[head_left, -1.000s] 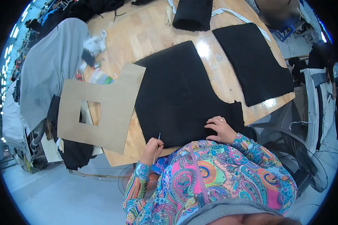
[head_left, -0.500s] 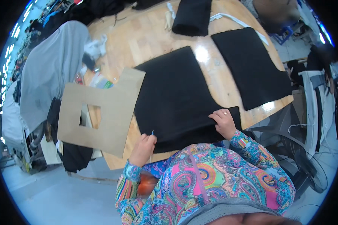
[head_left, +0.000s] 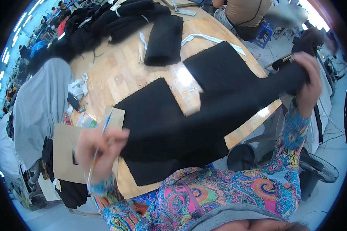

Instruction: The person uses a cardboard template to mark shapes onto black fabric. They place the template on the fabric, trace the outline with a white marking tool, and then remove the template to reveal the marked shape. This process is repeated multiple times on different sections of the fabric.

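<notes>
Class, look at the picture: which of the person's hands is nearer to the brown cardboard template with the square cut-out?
Left. The left hand, holding a thin pencil-like tool, overlaps the brown cardboard template. The right hand is raised far off, gripping black fabric.

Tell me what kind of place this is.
Probably a garment workshop's cutting area: flat black fabric panels lie on a large wooden worktable, a brown cardboard pattern template lies beside them, and dark cloth piles are heaped at the far end.

Left hand (head_left: 100,148) low near the surface's front edge, fingers curled shut. Right hand (head_left: 306,79) raised high, fist clenched, forearm upright.
</notes>
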A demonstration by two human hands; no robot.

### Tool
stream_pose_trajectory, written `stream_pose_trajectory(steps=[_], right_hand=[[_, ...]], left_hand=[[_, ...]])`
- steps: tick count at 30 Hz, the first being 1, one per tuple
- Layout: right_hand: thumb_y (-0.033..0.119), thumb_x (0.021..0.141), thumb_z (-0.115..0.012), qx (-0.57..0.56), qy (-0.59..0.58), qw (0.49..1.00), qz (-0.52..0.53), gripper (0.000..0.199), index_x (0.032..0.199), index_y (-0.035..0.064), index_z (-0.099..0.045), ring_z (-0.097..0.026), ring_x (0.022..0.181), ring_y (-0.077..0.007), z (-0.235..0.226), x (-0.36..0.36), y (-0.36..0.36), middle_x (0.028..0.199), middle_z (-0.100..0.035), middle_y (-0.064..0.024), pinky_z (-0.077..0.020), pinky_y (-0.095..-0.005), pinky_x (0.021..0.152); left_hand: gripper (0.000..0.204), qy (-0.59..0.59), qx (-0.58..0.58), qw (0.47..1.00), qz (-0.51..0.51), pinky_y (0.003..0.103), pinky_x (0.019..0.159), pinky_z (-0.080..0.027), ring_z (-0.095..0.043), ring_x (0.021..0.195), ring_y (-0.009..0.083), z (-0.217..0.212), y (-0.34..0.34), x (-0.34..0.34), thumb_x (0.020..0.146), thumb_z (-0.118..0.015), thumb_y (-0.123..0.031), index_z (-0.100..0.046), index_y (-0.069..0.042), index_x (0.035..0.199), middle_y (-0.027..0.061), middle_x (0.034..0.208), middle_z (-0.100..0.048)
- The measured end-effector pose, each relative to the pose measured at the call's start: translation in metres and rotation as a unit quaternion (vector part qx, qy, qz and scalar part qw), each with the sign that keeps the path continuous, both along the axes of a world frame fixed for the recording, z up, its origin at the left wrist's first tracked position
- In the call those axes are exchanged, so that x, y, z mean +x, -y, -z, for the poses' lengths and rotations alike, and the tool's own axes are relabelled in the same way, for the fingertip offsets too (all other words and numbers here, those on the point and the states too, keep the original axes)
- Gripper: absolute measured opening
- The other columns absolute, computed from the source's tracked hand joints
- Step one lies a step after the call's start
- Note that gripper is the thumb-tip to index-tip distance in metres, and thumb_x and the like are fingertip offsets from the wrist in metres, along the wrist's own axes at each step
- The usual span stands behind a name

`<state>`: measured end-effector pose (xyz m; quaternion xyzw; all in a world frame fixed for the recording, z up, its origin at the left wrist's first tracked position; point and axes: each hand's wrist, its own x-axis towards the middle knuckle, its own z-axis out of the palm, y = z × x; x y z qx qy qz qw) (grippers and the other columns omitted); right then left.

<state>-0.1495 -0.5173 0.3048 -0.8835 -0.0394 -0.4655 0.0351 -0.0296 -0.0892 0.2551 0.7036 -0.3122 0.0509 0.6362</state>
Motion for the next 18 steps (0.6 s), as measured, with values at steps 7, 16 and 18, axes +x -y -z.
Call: stream_pose_trajectory(steps=[7,16,18], right_hand=[[-0.004,0.069,-0.05,0.009,-0.274,0.96,0.062,0.028,0.09,0.0009,-0.068,-0.064,0.084,-0.0321,0.057,0.132,0.18,0.086,-0.066,-0.0177,-0.0493,-0.0363,0.078],[0.011,0.077,-0.045,0.054,-0.043,0.964,0.257,0.038,0.103,0.0192,-0.071,-0.066,0.082,-0.029,-0.025,0.15,0.293,0.089,-0.068,-0.0154,-0.0499,-0.0347,0.072],[0.01,0.078,-0.043,0.055,-0.069,0.958,0.275,0.039,0.105,0.0165,-0.07,-0.067,0.081,-0.0258,-0.011,0.148,0.298,0.089,-0.069,-0.0136,-0.0497,-0.0333,0.072]], left_hand=[[0.014,-0.091,0.08,0.993,-0.015,0.023,0.052,-0.048,-0.058,0.067,0.0087,0.058,0.154,0.121,0.08,-0.067,-0.007,-0.054,-0.003,0.083,0.0043,0.08,-0.06],[0.008,0.071,-0.101,0.992,-0.001,0.022,0.055,-0.055,-0.061,0.073,0.0078,0.011,0.235,0.091,0.088,-0.062,-0.003,-0.054,-0.004,0.086,0.0064,0.09,-0.065],[0.008,0.113,-0.048,0.992,0.008,0.024,0.058,-0.054,-0.062,0.073,0.0091,0.035,0.24,0.082,0.087,-0.062,-0.001,-0.055,-0.003,0.085,0.0076,0.088,-0.066]])
